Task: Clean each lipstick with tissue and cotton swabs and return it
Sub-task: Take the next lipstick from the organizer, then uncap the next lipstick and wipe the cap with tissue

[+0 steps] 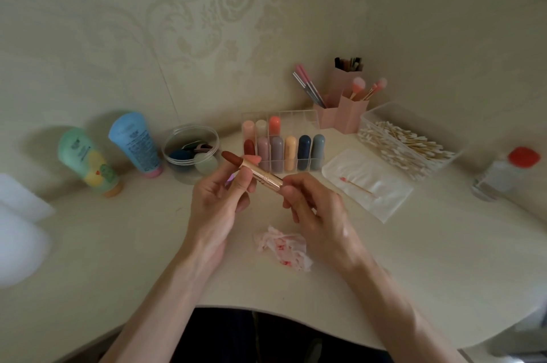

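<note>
- The fingers of the left hand are curled round the upper part of the gold lipstick, pinching it just below the wound-out brown-red bullet.
- The right hand has its fingers clamped on the tube's lower end. The lipstick hangs tilted between both hands, above the surface.
- A crumpled tissue with red stains lies on the surface just in front of the hands.
- Behind the hands stands a clear organiser with capped lipsticks upright in its compartments.
- To its right, a used swab rests on a clear packet, beside a clear box of cotton swabs.
- Farther out are pink brush holders, a round jar and two tubes.
</note>
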Demonstrator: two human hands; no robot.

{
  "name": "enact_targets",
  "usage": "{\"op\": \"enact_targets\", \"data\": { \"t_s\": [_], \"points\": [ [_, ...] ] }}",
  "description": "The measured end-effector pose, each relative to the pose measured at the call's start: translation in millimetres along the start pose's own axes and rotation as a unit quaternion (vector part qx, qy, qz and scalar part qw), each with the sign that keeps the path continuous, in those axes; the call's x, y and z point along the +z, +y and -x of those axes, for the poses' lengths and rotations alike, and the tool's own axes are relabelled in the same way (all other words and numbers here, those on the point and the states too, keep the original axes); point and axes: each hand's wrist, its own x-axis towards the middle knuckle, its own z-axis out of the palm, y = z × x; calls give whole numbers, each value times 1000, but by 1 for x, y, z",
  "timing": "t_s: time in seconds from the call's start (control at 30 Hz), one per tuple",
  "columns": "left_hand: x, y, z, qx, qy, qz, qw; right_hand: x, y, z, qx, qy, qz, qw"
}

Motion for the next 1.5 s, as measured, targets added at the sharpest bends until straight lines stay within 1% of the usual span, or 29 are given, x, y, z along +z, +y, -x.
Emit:
{"op": "enact_targets", "data": {
  "t_s": [0.1,0.17,0.27,0.37,0.47,0.57,0.63,0.67,0.7,0.73,0.8,0.87,0.9,0.97,1.0,1.07,1.2,1.23,1.37,1.5],
  "points": [
    [-1,0,0,-2,-4,2,1000,0,0,0,-7,-2,-12,1000],
    [-2,0,0,6,-22,-5,1000,1,-2,-1,-7,-1,-46,999],
    [-2,-2,3,15,-70,-50,996,1,-7,-3,-12,-2,-105,994],
    [5,-3,9,25,-94,-99,990,0,-8,-3,-18,-20,-136,990],
    [6,-3,9,39,-89,-116,988,0,-10,-3,-17,-36,-160,986],
    [2,-2,8,57,-80,-115,988,-2,-14,-4,-14,-45,-158,986],
    [2,0,9,64,-65,-114,989,-9,-15,-5,-7,-29,-104,994],
    [1,2,9,66,-54,-105,991,-16,-16,-5,8,-29,-50,998],
    [0,3,9,68,-45,-92,992,-23,-15,-5,30,-48,16,998],
    [-2,3,8,70,-38,-80,994,-30,-15,-5,49,-88,79,992],
    [-6,4,7,72,-28,-74,994,-38,-14,-2,64,-190,150,968],
    [-8,4,6,71,-30,-75,994,-38,-11,1,29,-254,187,948],
    [-8,4,7,70,-33,-77,994,-36,-9,2,4,-261,197,945],
    [-8,4,7,63,-39,-82,994,-34,-3,2,-48,-226,180,956],
    [-9,3,7,57,-42,-84,994,-33,0,1,-61,-201,158,965],
    [-8,2,8,46,-47,-85,994,-32,1,0,-57,-149,123,980],
    [-7,-1,9,31,-50,-87,994,-34,0,-4,-28,-36,66,997],
    [-7,-2,9,27,-52,-85,995,-36,0,-5,-18,-24,45,999],
    [-4,-5,8,-2,-64,-74,995,-37,1,-7,-1,-41,17,999],
    [-6,-8,8,-23,-111,-107,988,-36,-6,-9,-9,-12,-60,998]
  ]
}}
